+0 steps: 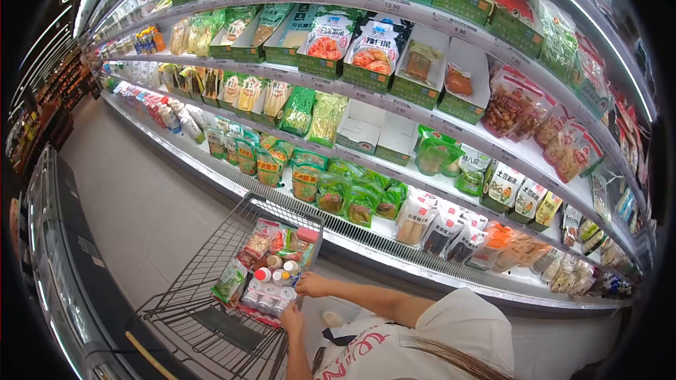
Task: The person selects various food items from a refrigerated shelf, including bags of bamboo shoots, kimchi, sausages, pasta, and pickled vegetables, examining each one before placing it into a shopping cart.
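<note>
My right hand (314,285) is closed on the upper end of the shopping cart (184,283) handle, its bare arm running back to my white sleeve. My left hand (291,317) grips the same handle a little lower. Right in front of both hands, the cart's top tray holds a shrink-wrapped pack of small bottles (271,290) with red and white caps, a pink-lidded tub (307,234), snack packets (259,241) and a green packet (230,280).
A long open chiller (394,239) with several shelves of packaged food runs along my right side, close to the cart. Grey floor (134,197) stretches ahead down the aisle. A low freezer cabinet (53,253) lines the left side.
</note>
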